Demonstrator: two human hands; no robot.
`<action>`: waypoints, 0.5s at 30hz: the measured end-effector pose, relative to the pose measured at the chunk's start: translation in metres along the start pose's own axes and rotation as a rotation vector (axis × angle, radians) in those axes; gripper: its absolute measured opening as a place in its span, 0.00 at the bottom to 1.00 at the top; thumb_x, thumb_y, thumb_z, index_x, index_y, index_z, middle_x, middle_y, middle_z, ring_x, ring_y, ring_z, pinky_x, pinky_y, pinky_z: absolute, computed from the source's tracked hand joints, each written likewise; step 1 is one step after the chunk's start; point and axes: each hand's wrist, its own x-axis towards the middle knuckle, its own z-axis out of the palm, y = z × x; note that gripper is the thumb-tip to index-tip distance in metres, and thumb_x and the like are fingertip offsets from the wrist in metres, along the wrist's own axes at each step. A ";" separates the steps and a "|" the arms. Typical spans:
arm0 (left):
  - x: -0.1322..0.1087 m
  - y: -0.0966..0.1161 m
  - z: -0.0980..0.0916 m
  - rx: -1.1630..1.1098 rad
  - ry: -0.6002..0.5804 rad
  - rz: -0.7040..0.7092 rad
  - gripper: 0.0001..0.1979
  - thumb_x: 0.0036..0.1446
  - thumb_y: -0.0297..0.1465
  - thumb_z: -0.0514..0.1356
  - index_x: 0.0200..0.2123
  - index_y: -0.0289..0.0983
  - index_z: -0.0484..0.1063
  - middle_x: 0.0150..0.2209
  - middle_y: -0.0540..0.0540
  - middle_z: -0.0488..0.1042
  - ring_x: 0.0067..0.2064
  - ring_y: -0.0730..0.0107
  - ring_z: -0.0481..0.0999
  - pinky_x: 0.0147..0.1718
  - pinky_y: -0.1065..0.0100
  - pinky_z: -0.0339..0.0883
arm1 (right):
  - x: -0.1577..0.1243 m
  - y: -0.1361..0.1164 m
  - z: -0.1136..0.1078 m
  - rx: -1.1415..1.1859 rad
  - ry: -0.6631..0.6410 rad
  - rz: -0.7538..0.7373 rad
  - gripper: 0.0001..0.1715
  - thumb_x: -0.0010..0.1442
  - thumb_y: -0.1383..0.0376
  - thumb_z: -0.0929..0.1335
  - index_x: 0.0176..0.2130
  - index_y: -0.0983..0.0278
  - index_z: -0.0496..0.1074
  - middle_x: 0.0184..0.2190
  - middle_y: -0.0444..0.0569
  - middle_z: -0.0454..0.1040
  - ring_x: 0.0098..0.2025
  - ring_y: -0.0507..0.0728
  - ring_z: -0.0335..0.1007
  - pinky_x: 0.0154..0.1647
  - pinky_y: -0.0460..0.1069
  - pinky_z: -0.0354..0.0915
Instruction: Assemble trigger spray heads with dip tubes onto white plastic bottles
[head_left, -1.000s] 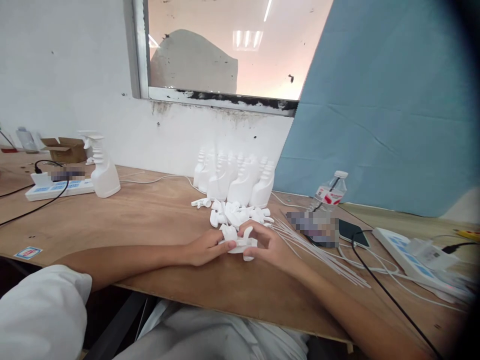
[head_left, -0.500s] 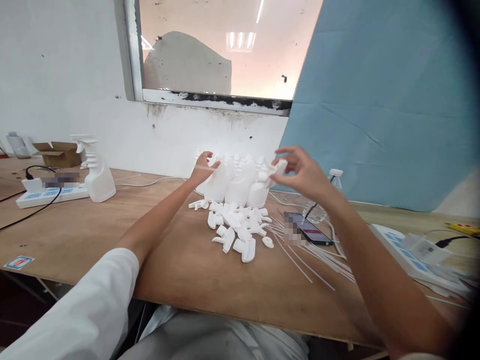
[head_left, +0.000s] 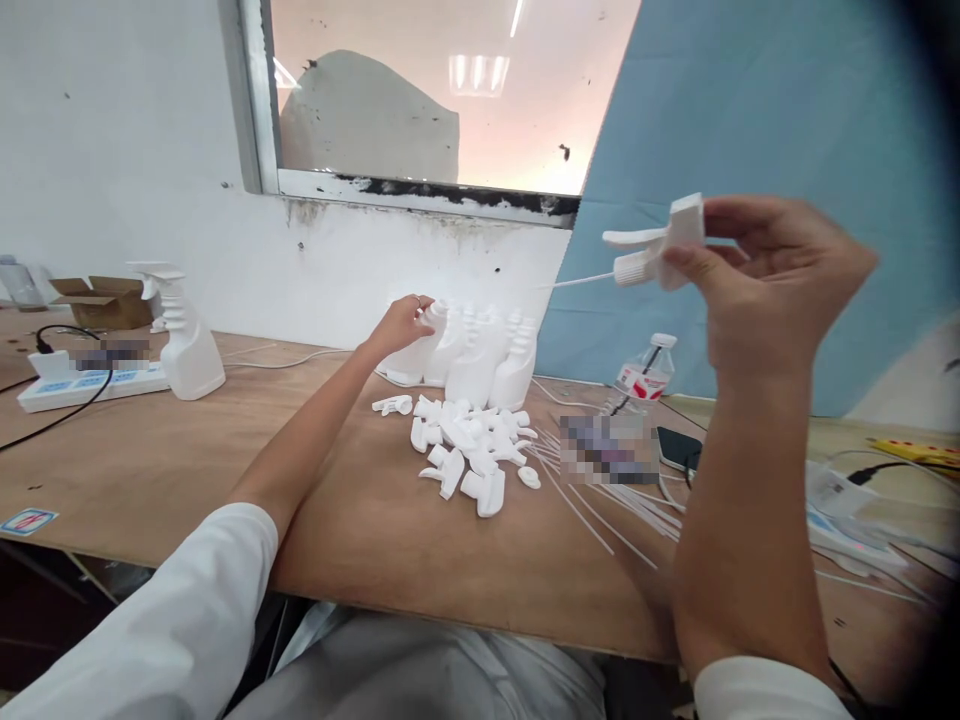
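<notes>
My right hand (head_left: 780,270) is raised on the right, fingers closed around a white trigger spray head (head_left: 681,245). Its thin dip tube (head_left: 585,279) sticks out to the left. At the back of the table, my left hand (head_left: 405,325) curls its thumb and fingers at the neck of a white spray bottle (head_left: 437,345). More headless white bottles (head_left: 474,365) stand beside it in a cluster. In front of them lies a pile of loose spray heads (head_left: 472,435). Several thin white tubes (head_left: 600,500) lie right of the pile.
A bottle with its spray head fitted (head_left: 191,350) stands at left by a power strip (head_left: 97,390) and an open cardboard box (head_left: 105,300). Rightward are a clear plastic bottle (head_left: 645,375), a phone (head_left: 679,447) and another power strip (head_left: 855,540). The wall rises behind.
My right hand has lifted the spray head up and to the right, away from the bottles, with its tube showing. My left hand has closed in on a bottle neck.
</notes>
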 end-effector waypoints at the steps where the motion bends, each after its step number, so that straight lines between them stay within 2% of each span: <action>1: -0.001 0.001 -0.006 0.032 0.000 0.032 0.20 0.45 0.26 0.65 0.45 0.37 0.73 0.44 0.47 0.73 0.42 0.66 0.73 0.45 0.66 0.66 | 0.001 -0.001 -0.002 -0.006 0.022 -0.011 0.17 0.46 0.72 0.77 0.38 0.59 0.79 0.35 0.48 0.78 0.37 0.60 0.74 0.38 0.57 0.71; 4: -0.005 0.008 -0.019 0.130 -0.027 0.069 0.22 0.47 0.25 0.63 0.48 0.38 0.72 0.46 0.46 0.72 0.44 0.65 0.72 0.44 0.66 0.66 | 0.001 -0.002 -0.003 -0.025 0.044 -0.026 0.17 0.45 0.71 0.77 0.38 0.60 0.79 0.35 0.49 0.78 0.37 0.62 0.74 0.37 0.57 0.70; 8: -0.013 0.026 -0.028 0.259 -0.089 0.124 0.20 0.50 0.25 0.62 0.49 0.38 0.72 0.48 0.45 0.71 0.45 0.63 0.72 0.45 0.65 0.65 | -0.003 -0.004 0.001 -0.031 0.005 0.013 0.16 0.47 0.71 0.77 0.38 0.60 0.79 0.35 0.50 0.77 0.38 0.62 0.74 0.38 0.59 0.70; 12: -0.020 0.049 -0.035 0.346 -0.158 0.140 0.21 0.53 0.26 0.61 0.51 0.41 0.70 0.51 0.45 0.70 0.43 0.63 0.73 0.42 0.66 0.64 | -0.006 -0.005 0.006 -0.036 -0.056 0.043 0.14 0.49 0.67 0.76 0.38 0.58 0.78 0.37 0.49 0.78 0.40 0.62 0.73 0.42 0.59 0.71; 15: -0.024 0.063 -0.041 0.405 -0.191 0.154 0.20 0.54 0.26 0.60 0.52 0.42 0.70 0.52 0.46 0.70 0.40 0.65 0.73 0.39 0.67 0.63 | -0.005 -0.004 0.004 -0.030 -0.049 0.037 0.14 0.48 0.65 0.76 0.38 0.58 0.78 0.38 0.49 0.78 0.40 0.63 0.73 0.43 0.60 0.71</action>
